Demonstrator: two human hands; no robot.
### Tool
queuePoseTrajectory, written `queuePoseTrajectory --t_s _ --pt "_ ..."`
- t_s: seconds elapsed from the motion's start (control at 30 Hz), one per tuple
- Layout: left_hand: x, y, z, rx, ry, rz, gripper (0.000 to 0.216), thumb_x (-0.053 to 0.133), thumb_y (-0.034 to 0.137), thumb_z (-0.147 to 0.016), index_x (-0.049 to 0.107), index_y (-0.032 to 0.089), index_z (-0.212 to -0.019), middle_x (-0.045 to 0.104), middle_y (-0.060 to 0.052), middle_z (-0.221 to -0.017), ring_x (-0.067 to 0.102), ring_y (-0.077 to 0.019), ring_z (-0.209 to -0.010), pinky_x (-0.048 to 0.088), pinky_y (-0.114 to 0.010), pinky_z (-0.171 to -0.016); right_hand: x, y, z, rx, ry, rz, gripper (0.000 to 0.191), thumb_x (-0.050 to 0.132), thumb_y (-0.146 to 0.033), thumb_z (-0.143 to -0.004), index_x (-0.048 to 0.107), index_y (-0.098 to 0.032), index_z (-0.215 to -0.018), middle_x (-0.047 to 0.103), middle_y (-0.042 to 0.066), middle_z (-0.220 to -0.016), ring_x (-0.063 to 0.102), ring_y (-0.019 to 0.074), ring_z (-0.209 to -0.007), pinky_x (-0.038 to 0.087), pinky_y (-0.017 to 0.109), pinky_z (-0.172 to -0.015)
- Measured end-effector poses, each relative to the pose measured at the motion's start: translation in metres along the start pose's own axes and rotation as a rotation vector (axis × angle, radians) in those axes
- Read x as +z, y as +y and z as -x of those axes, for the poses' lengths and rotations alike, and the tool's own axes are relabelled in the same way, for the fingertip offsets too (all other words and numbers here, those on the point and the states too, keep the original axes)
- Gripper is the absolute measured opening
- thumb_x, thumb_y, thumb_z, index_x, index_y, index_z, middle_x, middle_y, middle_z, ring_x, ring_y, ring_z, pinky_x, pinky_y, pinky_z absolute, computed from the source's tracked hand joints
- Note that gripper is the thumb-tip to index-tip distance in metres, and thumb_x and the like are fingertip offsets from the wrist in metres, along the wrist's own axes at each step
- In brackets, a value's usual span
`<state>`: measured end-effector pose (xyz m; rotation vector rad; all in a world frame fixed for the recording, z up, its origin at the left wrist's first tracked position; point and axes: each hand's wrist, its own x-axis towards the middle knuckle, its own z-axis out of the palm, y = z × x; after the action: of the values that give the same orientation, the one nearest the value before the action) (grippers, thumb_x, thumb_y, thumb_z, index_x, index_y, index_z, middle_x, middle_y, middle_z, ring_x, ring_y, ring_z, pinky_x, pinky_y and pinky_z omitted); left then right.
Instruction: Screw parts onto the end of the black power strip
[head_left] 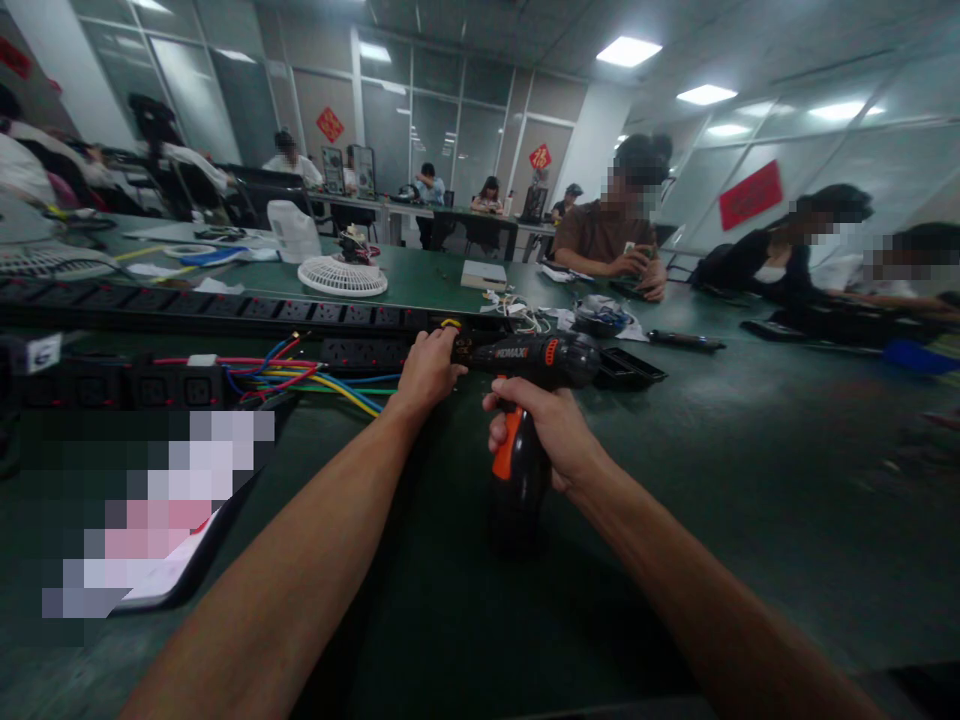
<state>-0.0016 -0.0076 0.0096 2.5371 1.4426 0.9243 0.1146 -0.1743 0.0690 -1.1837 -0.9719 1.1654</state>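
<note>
A black and orange cordless drill [519, 445] is in my right hand [555, 425], whose fingers wrap round its handle. Its body lies level and its front end points left, toward my left hand [433, 365]. That hand is closed over the end of a black power strip [364, 354], close to the drill's tip; its fingertips and a small yellow part there are partly hidden. Red, blue, yellow and green wires [300, 375] run out beside the strip, left of my left wrist. A longer black strip with a row of sockets [240, 305] lies just behind.
A phone [161, 580] lies at the left front. Behind the strips are a white round fan grille [343, 276], a white bottle [292, 232] and bundled cables [600, 315]. A black tray [630, 366] sits right of the drill. Several people sit around the tables beyond.
</note>
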Motion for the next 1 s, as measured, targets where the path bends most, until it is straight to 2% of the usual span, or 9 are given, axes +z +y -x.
queuePoseTrajectory --t_s 0.13,0.4,0.57,1.0 --pt "0.0005 -0.0001 0.0008 0.002 0.012 0.002 0.058 0.075 0.027 -0.085 0.056 0.020 -0.140 0.066 -0.012 -0.135 0.058 -0.0316 -0.121 0.046 -0.042 -0.104 0.0006 -0.0005 0.0008 0.029 -0.006 0.019 0.018 0.075 -0.033 -0.077 0.060 -0.022 -0.078 0.060 -0.001 -0.062 0.057 0.0140 -0.045 0.050 0.029 -0.043" --pt "0.0007 -0.0007 0.0007 0.007 0.008 -0.001 0.059 0.076 0.027 -0.085 0.056 0.018 -0.140 0.066 -0.013 -0.135 0.058 -0.0320 -0.119 0.047 -0.042 -0.102 0.0003 -0.0016 0.0009 0.044 -0.019 0.019 0.019 0.075 -0.034 -0.077 0.060 -0.022 -0.076 0.058 -0.002 -0.057 0.057 0.0146 -0.045 0.050 0.030 -0.044" --pt "0.0025 -0.0013 0.0002 0.003 0.018 -0.009 0.056 0.074 0.026 -0.086 0.058 0.019 -0.138 0.068 -0.012 -0.131 0.059 -0.0317 -0.117 0.047 -0.042 -0.101 0.0013 -0.0017 0.0013 0.027 -0.011 0.007 0.020 0.076 -0.032 -0.075 0.060 -0.022 -0.077 0.060 -0.001 -0.065 0.056 0.0139 -0.047 0.050 0.032 -0.045" --pt "0.0045 -0.0020 -0.0003 0.004 0.019 -0.009 0.058 0.077 0.027 -0.085 0.058 0.016 -0.139 0.067 -0.013 -0.134 0.058 -0.0321 -0.117 0.047 -0.042 -0.102 -0.0002 0.0001 0.0006 0.032 -0.002 -0.003 0.017 0.074 -0.031 -0.075 0.062 -0.019 -0.075 0.061 -0.002 -0.058 0.058 0.0139 -0.042 0.051 0.028 -0.041"
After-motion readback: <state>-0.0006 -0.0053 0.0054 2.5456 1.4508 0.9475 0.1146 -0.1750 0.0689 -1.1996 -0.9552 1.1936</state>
